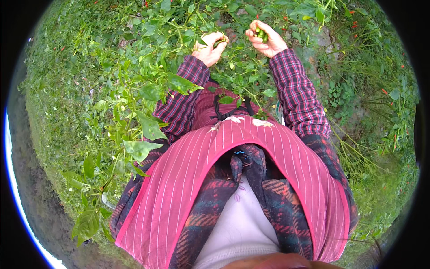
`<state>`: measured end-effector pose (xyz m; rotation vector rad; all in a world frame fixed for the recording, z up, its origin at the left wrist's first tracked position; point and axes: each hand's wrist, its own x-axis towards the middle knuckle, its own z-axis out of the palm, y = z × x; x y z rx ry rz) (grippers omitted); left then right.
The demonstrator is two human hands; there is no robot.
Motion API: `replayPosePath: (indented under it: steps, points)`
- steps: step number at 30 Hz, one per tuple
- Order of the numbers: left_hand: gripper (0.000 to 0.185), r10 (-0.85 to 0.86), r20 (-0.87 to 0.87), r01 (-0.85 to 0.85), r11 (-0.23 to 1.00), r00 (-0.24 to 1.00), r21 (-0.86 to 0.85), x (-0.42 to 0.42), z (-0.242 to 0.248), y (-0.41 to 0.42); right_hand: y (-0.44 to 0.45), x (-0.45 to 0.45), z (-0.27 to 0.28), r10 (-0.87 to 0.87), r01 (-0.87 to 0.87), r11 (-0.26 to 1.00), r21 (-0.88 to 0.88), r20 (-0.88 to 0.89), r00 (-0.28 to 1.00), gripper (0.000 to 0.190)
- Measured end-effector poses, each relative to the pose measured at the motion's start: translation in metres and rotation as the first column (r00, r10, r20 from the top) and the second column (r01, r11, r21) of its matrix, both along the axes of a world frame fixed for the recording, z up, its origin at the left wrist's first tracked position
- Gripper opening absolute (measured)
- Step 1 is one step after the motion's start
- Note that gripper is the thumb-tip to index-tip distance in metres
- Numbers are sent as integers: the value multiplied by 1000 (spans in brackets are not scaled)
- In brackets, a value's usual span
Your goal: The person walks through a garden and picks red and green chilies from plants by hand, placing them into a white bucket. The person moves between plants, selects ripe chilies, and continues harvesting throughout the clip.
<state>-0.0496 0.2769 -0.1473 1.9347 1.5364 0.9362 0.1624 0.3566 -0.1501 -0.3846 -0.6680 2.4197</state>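
Note:
My right hand (272, 41) is curled around several small green chili peppers (261, 34) beside the leafy chili plants. A red chili tip (257, 16) shows just above its fingertips; whether it is held or hangs behind them I cannot tell. To the left, my left hand (209, 50) reaches into the foliage, thumb and fingers closing on a thin green piece of the plant (220, 42). Stem or pepper, that piece is too small to tell. Chili leaves (201, 41) overlap the left hand in part.
Dense chili foliage (84, 67) surrounds both arms. A leafy branch (141, 124) crosses close by my left sleeve. Red chilies (354, 25) dot the plants on the right, near bare ground (324, 40). A striped red apron (181, 188) covers my front.

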Motion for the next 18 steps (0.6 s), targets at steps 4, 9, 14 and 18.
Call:
replayPosePath:
  steps: [4,9,14,18]
  points:
    - [14,-54,-132,66,994,990,88,0,5,-1,-15,19,6,-92,58,991,124,284,955,8]
    - [15,-62,-197,80,993,978,89,2,9,-3,-54,9,4,-245,6,912,411,533,810,13]
    - [15,-72,-205,92,991,976,93,5,7,-3,-67,-13,-7,-490,-108,717,688,609,624,16]
    - [12,-65,-227,97,986,972,133,3,4,-4,-67,-15,-10,-552,-156,606,780,554,623,22]
